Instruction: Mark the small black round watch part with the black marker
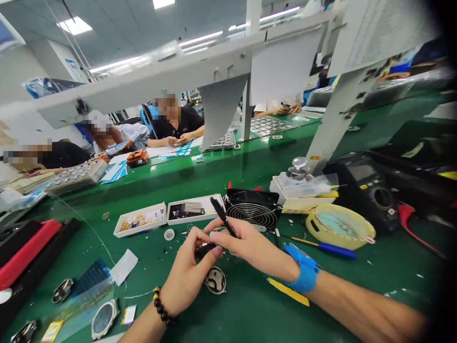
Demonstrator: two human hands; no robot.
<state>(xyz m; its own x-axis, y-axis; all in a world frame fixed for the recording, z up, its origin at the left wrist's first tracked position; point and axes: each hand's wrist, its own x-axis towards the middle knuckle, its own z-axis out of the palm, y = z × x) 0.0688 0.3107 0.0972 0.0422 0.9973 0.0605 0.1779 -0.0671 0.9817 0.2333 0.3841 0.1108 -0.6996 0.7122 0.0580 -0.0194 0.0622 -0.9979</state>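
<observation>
My left hand [189, 274] has thumb and fingers closed around a small dark watch part [206, 248], mostly hidden by the fingers. My right hand [243, 240] meets it from the right, holding a slim black pen-shaped tool [222, 214] that slants up to the left. The tool's lower end is hidden by the hand. Just below the hands lies a round silver watch case [216, 280], its inside facing up. Farther left on the bench are a watch case with a dark face [104, 319], a small battery [129, 315] and another open case [63, 290].
Beyond my hands stand two white trays [141, 220] of small parts and a black fan [253, 209]. To the right are a yellow bowl [341, 226], a blue-handled screwdriver [335, 250] and a black meter [371, 190]. Several people sit across the green bench [246, 314].
</observation>
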